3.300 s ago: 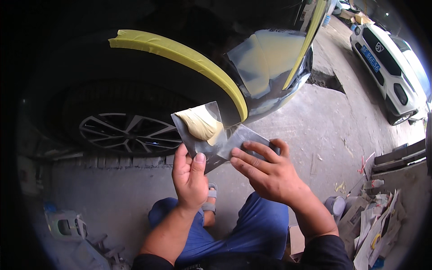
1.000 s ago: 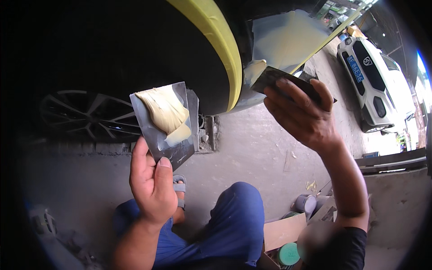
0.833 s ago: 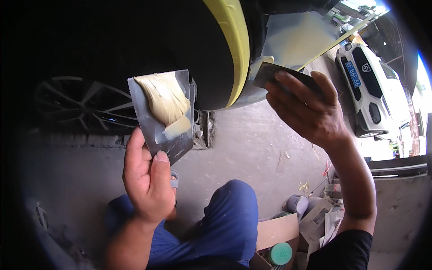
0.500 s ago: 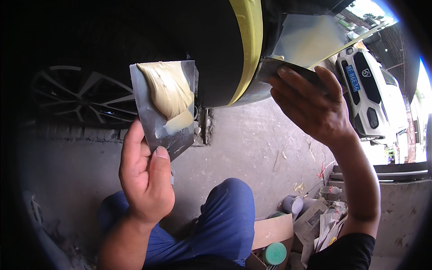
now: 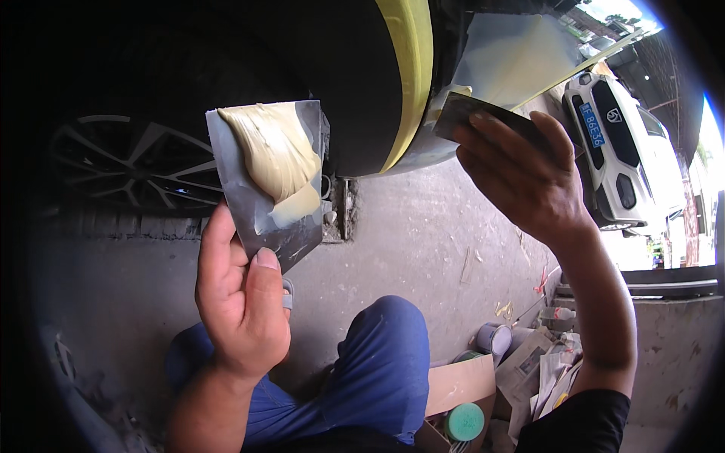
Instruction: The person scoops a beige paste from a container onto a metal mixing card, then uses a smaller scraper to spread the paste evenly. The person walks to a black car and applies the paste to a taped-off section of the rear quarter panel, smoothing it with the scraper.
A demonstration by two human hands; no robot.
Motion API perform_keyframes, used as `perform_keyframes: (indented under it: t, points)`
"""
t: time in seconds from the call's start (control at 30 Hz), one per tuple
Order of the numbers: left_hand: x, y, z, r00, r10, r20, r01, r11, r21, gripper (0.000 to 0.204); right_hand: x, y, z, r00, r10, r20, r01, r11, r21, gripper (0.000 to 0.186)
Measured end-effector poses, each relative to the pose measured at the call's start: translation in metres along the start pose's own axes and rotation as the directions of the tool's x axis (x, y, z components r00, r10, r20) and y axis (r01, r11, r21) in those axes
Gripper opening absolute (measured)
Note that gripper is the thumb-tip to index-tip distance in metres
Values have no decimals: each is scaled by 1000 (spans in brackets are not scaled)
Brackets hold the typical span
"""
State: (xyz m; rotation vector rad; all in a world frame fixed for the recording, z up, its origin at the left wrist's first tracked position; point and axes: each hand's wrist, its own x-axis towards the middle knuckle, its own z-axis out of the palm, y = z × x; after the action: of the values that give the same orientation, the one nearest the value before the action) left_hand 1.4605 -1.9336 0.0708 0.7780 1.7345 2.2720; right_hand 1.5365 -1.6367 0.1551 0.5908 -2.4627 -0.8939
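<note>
While my left hand (image 5: 245,302) pinches a flat metal plate (image 5: 294,245) between thumb and fingers, a thick mound of cream putty (image 5: 276,155) sits across its upper face, in front of the dark car's wheel (image 5: 128,170). My right hand (image 5: 532,181) grips a dark spreader (image 5: 468,124) at the lower edge of a putty-smeared bumper patch (image 5: 513,60); I can't tell how firmly the blade meets the surface. Both the blade and my fingers block part of that patch. Beside it, wide yellow tape (image 5: 414,68) curves along the wheel arch, and a thin yellow strip (image 5: 596,59) slants along the patch's other side. Below, on the concrete floor (image 5: 408,241), I see a cardboard box (image 5: 461,385) with a green lid (image 5: 464,421) in it, a tin (image 5: 495,339), a clear bottle (image 5: 556,314) and crumpled papers (image 5: 547,377). Farther right stands a white car (image 5: 623,166) with a grille emblem and a blue number plate (image 5: 591,124) in pale characters; the print on the papers is too small to read. My left forearm rises from the lower edge, palm turned up; my right arm bends up and inward, its back toward me, fingers laid along the spreader, above my blue trousers (image 5: 381,362).
</note>
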Motion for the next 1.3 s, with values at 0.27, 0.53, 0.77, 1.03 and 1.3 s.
perform_keyframes:
  t: [0.27, 0.53, 0.77, 1.03, 1.3]
  points:
    - [2, -4, 8, 993, 78, -92, -77, 997, 15, 51, 5, -4, 4, 995, -82, 50, 87, 991, -99, 23]
    - [-1, 2, 1, 997, -68, -19, 68, 998, 0, 54, -6, -1, 11, 999, -40, 11, 41, 993, -109, 22]
    - [-2, 4, -1, 994, -107, -20, 108, 994, 14, 55, -7, -7, 8, 998, -62, 33, 64, 996, -66, 22]
    - [1, 4, 2, 995, -93, -37, 94, 995, 34, 54, -21, 0, 31, 997, -56, -48, 51, 994, -101, 21]
    - [-2, 8, -4, 991, -125, -38, 126, 992, 27, 56, -28, -42, 11, 943, 308, -123, -306, 951, 36, 29]
